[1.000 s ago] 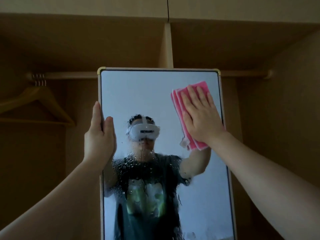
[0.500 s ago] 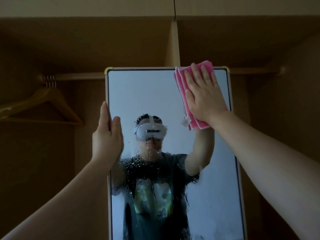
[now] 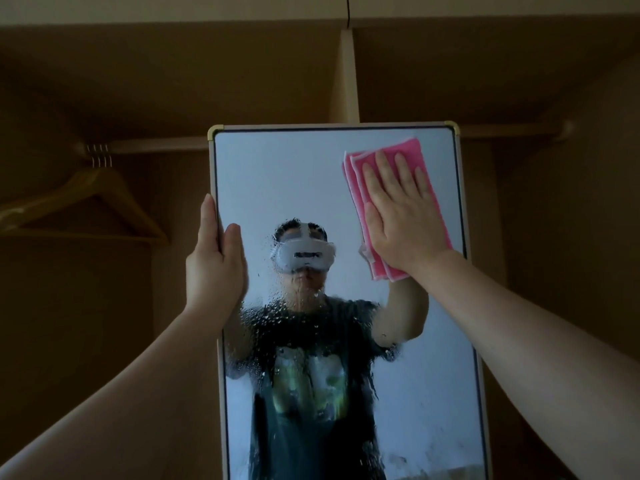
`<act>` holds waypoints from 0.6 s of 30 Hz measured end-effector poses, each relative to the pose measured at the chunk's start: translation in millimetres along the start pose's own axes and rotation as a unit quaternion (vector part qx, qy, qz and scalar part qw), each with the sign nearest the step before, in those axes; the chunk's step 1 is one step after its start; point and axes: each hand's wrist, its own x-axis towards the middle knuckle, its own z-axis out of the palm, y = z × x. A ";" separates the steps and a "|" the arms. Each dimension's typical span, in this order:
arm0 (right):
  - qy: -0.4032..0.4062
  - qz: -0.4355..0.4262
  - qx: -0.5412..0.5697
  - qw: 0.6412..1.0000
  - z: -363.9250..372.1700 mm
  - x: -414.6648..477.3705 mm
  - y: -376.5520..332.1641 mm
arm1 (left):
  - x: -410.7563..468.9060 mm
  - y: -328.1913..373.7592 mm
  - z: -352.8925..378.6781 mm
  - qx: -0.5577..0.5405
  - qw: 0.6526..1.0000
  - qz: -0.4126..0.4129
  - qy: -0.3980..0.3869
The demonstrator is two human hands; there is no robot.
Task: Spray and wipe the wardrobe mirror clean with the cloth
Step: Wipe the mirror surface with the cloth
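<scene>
Down from the top edge of the mirror point(image 3: 294, 174) comes the right hand point(image 3: 401, 216), its fingers point(image 3: 398, 171) straight and flat on the folded pink cloth point(image 3: 410, 148), now pressed to the glass in the top right corner. That corner looks wiped, but droplets point(image 3: 277, 317) cover the middle, so most of the wiping remains. At the mirror's left edge the left hand point(image 3: 214, 268) grips, thumb on the glass, fingers hidden behind it; the mirror's bottom is cut off
</scene>
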 end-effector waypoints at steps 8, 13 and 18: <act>-0.009 -0.018 0.019 1.000 13.2 -62.7 -31.1 | 0.4 1.6 -1.0 0.005 1.000 0.003 0.017; -0.030 -0.052 0.020 0.998 16.5 -92.9 -39.9 | -10.0 -7.0 -2.2 -0.009 0.997 -0.064 0.039; -0.031 -0.128 0.034 0.991 12.1 -102.6 -26.1 | -48.5 -25.0 -7.9 -0.027 0.994 -0.109 0.006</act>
